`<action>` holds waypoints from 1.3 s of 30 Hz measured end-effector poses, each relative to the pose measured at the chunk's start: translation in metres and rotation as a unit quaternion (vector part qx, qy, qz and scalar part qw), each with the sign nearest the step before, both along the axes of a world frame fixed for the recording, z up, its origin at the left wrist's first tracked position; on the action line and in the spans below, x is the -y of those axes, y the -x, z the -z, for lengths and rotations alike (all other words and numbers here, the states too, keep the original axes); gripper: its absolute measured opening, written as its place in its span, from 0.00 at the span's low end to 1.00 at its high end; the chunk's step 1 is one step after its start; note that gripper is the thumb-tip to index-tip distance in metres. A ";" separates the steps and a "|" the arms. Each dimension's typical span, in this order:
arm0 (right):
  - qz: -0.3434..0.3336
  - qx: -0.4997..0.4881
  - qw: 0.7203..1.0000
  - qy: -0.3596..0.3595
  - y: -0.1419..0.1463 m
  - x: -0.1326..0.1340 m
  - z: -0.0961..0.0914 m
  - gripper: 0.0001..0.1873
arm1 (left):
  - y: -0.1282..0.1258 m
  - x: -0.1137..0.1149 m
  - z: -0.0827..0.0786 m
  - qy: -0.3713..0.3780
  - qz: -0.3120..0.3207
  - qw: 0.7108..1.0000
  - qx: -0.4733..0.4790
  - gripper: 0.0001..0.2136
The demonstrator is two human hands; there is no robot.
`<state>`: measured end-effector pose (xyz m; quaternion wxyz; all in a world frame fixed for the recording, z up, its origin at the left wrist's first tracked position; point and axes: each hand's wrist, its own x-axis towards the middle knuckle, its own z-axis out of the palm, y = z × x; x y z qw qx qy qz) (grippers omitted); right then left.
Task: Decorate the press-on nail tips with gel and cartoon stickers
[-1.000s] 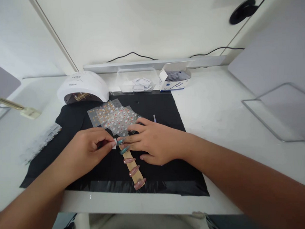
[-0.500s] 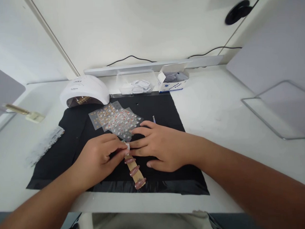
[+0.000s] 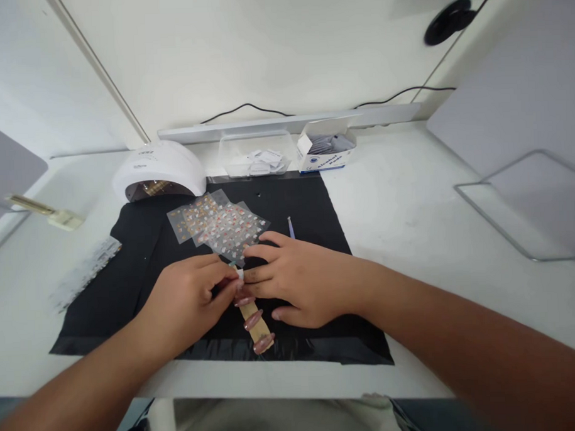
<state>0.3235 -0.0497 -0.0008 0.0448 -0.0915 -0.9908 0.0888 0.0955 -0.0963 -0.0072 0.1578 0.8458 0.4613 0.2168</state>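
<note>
My left hand (image 3: pixel 196 294) pinches a small white pad (image 3: pixel 240 275) at the far end of a wooden stick (image 3: pixel 250 310). Several glossy mauve false nails (image 3: pixel 253 320) sit crosswise along that stick, which lies on a black mat (image 3: pixel 315 208). My right hand (image 3: pixel 294 278) is spread palm down, its middle fingertips reaching the pad and the stick's far end. Its upper fingertips rest by the clear nail sticker sheets (image 3: pixel 226 224). Part of the stick's far end is hidden behind my fingers.
A white nail lamp (image 3: pixel 158 170) stands at the back left. Behind the mat are a clear tray of white pads (image 3: pixel 229 167) and an alcohol pad box (image 3: pixel 326 161). A purple-handled tool (image 3: pixel 291 228) lies beyond my right hand. A brush (image 3: pixel 46 211) is at the left.
My right hand has slid slightly down and left, uncovering more of the purple-handled tool. My left hand keeps its pinch on the white pad, almost in the same place.
</note>
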 end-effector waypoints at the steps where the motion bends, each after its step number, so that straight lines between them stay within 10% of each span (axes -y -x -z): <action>1: 0.000 0.000 1.000 -0.002 0.000 0.000 -0.001 0.19 | 0.001 0.000 0.000 0.005 -0.001 1.000 0.000 0.10; 39: -0.001 0.015 1.000 -0.005 0.002 0.001 -0.001 0.18 | 0.005 0.000 -0.002 0.023 0.015 0.999 0.022 0.10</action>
